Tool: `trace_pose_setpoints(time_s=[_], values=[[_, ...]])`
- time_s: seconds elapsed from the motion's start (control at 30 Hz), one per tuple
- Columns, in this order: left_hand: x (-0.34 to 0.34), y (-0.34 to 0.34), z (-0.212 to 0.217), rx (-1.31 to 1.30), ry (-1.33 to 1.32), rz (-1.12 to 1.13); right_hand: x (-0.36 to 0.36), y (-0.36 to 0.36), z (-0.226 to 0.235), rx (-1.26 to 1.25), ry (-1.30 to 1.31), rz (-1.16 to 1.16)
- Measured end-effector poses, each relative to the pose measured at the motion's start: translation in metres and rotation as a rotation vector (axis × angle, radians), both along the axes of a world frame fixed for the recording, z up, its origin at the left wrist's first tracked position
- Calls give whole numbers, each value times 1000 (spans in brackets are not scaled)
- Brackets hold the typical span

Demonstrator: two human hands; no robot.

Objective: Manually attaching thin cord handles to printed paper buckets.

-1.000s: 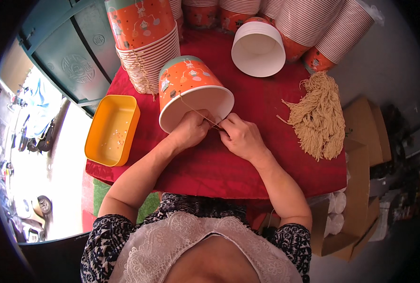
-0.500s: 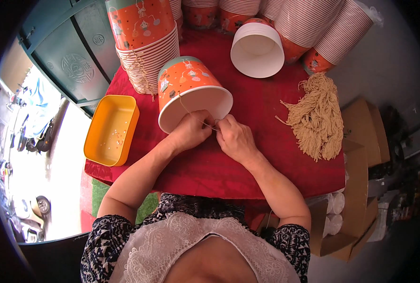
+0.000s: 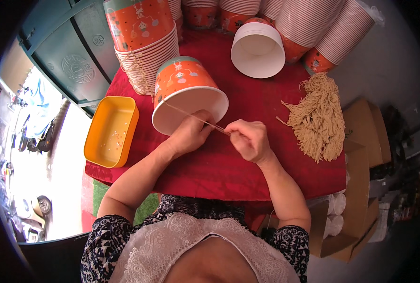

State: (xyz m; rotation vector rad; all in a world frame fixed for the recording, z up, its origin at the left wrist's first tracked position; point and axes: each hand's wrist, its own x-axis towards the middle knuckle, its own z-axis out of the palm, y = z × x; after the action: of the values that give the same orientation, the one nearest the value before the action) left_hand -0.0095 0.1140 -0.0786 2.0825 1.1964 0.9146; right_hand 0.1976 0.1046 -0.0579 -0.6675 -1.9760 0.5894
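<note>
Paper bucket [image 3: 186, 92] lies tipped on red cloth [image 3: 219, 165]. String [image 3: 191, 115] now drawn tauter: right hand [image 3: 250, 139], fingers pinching it, has pulled rightward; left hand [image 3: 188, 134] grips rim, unmoved.

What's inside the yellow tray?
The yellow tray holds a few tiny pale specks scattered on its bottom, too small to tell what they are. Otherwise only its bare yellow bottom shows. Nothing covers it, and neither hand is near it.
</note>
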Motion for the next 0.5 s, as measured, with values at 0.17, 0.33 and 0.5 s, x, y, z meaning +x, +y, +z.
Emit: trace_pose_setpoints(time_s=[0.17,0.33,0.5], values=[[4,3,-4,-12,-41,-23,5,2,-3,24,246,-128],[10,4,-4,-53,-62,-62,-2,6,-8,-87,214,-412],[13,5,-11,22,-86,-40,-15,8,-20,-82,84,-466]])
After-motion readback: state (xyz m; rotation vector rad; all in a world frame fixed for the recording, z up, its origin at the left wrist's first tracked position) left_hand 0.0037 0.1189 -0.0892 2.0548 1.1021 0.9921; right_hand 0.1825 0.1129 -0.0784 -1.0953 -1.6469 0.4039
